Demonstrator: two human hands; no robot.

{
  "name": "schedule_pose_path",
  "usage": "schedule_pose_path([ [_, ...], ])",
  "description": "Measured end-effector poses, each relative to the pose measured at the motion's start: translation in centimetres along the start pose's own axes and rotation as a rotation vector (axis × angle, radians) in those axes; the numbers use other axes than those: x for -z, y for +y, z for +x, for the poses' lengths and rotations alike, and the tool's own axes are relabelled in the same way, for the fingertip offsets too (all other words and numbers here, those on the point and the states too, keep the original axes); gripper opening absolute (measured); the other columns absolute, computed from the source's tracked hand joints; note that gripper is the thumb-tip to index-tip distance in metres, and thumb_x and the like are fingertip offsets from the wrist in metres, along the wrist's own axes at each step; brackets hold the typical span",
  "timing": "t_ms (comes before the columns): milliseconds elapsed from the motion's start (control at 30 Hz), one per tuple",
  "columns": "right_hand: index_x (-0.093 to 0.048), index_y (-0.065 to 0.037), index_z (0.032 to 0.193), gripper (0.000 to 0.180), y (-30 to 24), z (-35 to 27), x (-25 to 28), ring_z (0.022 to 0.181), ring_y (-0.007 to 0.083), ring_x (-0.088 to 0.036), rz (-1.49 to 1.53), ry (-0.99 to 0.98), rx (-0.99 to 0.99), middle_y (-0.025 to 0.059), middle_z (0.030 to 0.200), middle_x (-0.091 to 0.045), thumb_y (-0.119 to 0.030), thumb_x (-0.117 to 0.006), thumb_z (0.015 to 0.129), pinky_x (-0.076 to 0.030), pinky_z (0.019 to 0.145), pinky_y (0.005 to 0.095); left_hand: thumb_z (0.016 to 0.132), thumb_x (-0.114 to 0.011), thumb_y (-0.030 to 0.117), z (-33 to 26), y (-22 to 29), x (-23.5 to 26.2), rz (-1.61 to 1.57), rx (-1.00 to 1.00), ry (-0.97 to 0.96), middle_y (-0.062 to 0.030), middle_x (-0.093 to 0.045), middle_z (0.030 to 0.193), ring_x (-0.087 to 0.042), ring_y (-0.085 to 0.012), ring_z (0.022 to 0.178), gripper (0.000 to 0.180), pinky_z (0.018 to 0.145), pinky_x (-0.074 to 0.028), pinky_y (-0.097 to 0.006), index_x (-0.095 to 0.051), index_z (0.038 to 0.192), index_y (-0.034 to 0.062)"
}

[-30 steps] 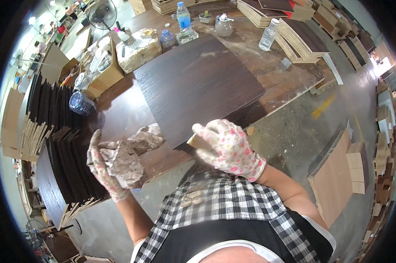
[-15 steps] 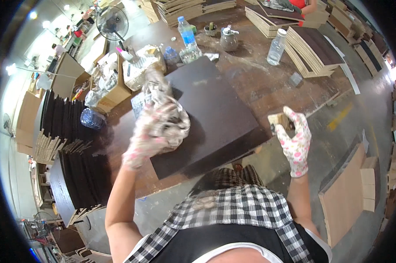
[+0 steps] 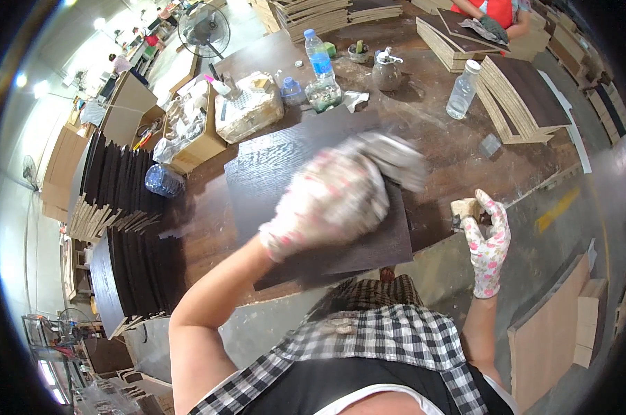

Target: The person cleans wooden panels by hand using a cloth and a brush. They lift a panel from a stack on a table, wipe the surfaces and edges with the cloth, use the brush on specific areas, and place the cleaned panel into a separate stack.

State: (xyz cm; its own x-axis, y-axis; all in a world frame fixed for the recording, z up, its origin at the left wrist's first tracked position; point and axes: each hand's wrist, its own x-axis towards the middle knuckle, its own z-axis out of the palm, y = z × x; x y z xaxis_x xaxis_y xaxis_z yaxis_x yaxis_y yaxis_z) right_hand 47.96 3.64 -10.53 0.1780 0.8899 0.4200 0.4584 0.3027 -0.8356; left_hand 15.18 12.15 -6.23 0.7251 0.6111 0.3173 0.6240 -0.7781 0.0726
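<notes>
My left hand (image 3: 327, 200), in a white glove with a pink flower print, is smeared by motion above a dark brown flat panel (image 3: 261, 176) on the table. A crumpled, pale grey rag (image 3: 396, 160) is bunched in it and reaches over the panel's right part. Off the panel's right side, my right hand (image 3: 491, 252) wears a matching glove. Its thumb and fingers pinch a small tan block (image 3: 466, 207) with a dark lower edge, close to the table's front edge. The panel's left part shines as if wet.
A labelled water bottle (image 3: 318, 57), a clear bottle (image 3: 463, 91) and a lidded jar (image 3: 387, 72) stand beyond the panel. Stacked boards (image 3: 524, 97) lie right; dark panels (image 3: 105, 277) stand left. A cardboard box (image 3: 203, 142) sits far left. Across the table is another person's gloved hand (image 3: 494, 29).
My left hand has swept the rag rightward across the panel from its left part. My right hand still pinches the block. The whole view has shifted a little.
</notes>
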Motion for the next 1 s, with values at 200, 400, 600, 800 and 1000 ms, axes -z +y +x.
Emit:
schedule_pose_path([
  [200,-0.057,0.003,0.134,0.043,-0.6,0.4,-2.5,0.121,0.02,-0.057,0.524,0.054,-0.116,0.0126,0.138,-0.058,-0.001,-0.062,0.091,-0.045,0.105,0.0341,0.077,-0.077,0.033,-0.3,2.8,-0.5,-0.185,0.062,0.063,-0.014,-0.057,0.135,-0.054,-0.0334,0.127,0.06,0.111,-0.04,-0.05,-0.059,0.13,0.0098],
  [400,-0.05,0.005,0.138,0.045,-2.9,0.9,-3.0,0.124,0.0228,-0.056,0.666,-0.054,-0.098,0.0169,0.142,-0.053,-0.01,-0.055,0.096,-0.046,0.105,0.0358,0.072,-0.082,0.029,-8.4,4.8,2.9,-0.269,0.112,-0.142,-0.0106,-0.049,0.148,-0.038,-0.0405,0.141,0.077,0.117,-0.031,-0.054,-0.052,0.142,0.0204],
  [600,-0.051,0.002,0.14,0.043,-4.5,0.8,-6.2,0.129,0.0208,-0.053,0.633,-0.072,-0.242,0.0129,0.143,-0.054,-0.008,-0.054,0.099,-0.043,0.108,0.0353,0.096,-0.063,0.007,-21.8,-1.7,4.6,-0.648,0.888,0.678,-0.0135,-0.065,0.122,-0.065,-0.0228,0.107,0.031,0.094,-0.053,-0.033,-0.059,0.126,0.0013],
  [800,-0.046,-0.003,0.145,0.043,-3.9,3.9,-9.0,0.115,0.0129,-0.055,0.696,-0.203,-0.338,0.0098,0.145,-0.05,-0.012,-0.05,0.103,-0.05,0.092,0.0265,0.081,-0.074,0.008,-17.1,-0.5,4.8,-0.076,0.464,0.463,-0.011,-0.068,0.118,-0.063,-0.0319,0.109,0.037,0.098,-0.047,-0.042,-0.066,0.117,0.0088],
  [1000,-0.053,-0.004,0.137,0.039,-2.9,8.0,-7.2,0.109,0.0144,-0.059,0.712,-0.116,-0.37,0.0077,0.127,-0.06,-0.016,-0.058,0.101,-0.051,0.092,0.0283,0.078,-0.075,0.017,-15.2,1.1,4.5,-0.164,0.329,0.39,-0.0103,-0.066,0.118,-0.06,-0.0338,0.108,0.043,0.096,-0.046,-0.044,-0.065,0.119,0.0102],
])
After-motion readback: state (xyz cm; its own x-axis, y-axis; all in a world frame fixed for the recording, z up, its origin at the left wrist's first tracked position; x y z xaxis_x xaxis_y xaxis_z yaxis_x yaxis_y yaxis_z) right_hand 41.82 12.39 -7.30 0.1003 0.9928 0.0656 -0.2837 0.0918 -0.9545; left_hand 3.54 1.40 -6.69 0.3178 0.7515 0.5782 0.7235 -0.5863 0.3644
